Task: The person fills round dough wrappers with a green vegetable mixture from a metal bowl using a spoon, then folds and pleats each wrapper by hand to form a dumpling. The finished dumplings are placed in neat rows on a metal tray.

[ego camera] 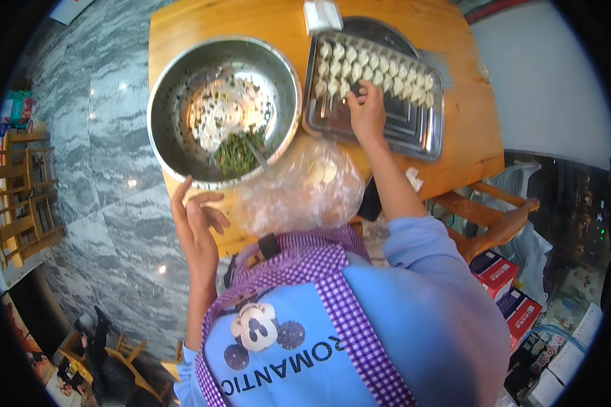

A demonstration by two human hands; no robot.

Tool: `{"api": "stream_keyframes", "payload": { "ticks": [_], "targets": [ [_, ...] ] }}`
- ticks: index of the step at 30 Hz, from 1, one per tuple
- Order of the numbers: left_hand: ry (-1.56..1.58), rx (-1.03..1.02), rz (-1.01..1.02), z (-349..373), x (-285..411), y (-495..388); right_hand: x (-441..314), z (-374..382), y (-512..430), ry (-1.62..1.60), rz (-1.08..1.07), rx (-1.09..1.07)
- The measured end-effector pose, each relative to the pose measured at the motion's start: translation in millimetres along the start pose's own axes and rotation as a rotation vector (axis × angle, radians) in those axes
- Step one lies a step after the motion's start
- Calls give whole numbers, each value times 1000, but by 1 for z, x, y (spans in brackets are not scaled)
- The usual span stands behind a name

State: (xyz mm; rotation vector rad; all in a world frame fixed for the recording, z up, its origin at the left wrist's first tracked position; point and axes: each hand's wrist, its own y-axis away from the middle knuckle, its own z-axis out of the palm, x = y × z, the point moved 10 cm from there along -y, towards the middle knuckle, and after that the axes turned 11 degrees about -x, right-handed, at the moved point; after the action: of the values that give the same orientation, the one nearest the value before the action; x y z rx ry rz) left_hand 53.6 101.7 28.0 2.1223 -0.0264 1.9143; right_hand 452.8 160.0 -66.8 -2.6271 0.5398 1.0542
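Observation:
My right hand (368,113) reaches over a rectangular metal tray (427,144), its fingertips at the front row of small folded dumplings (371,68); whether they grip one cannot be told. The dumplings stand in several close rows. My left hand (198,216) is raised with fingers apart beside the near rim of a large steel bowl (158,136), holding nothing. In the bowl lies a heap of chopped green filling (238,152) with a metal utensil (256,154) stuck in it. A clear plastic bag (285,201) lies in front of me, with pale round wrappers (322,172) on or in it.
A white packet (323,16) lies at the wooden table's (468,107) far edge. A crumpled tissue (414,179) and a dark object (370,201) are near my right forearm. A wooden chair (489,224) stands at the right. A seated person (109,374) is at the lower left.

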Motion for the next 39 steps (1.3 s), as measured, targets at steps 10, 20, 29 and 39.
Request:
{"api": "stream_keyframes", "payload": {
  "ticks": [10, 20, 29, 39],
  "targets": [
    [8, -67, -29, 24, 2, 8, -45, 26, 146, 116, -143, -355],
    [254, -408, -229, 55, -22, 31, -87, 12, 139, 228, -279, -262],
    [950, -412, -304, 102, -27, 24, -248, -19, 182, -127, -953, -347],
    [944, -78, -134, 32, -23, 22, -224, 23, 143, 232, -862, -549]
  ]
}}
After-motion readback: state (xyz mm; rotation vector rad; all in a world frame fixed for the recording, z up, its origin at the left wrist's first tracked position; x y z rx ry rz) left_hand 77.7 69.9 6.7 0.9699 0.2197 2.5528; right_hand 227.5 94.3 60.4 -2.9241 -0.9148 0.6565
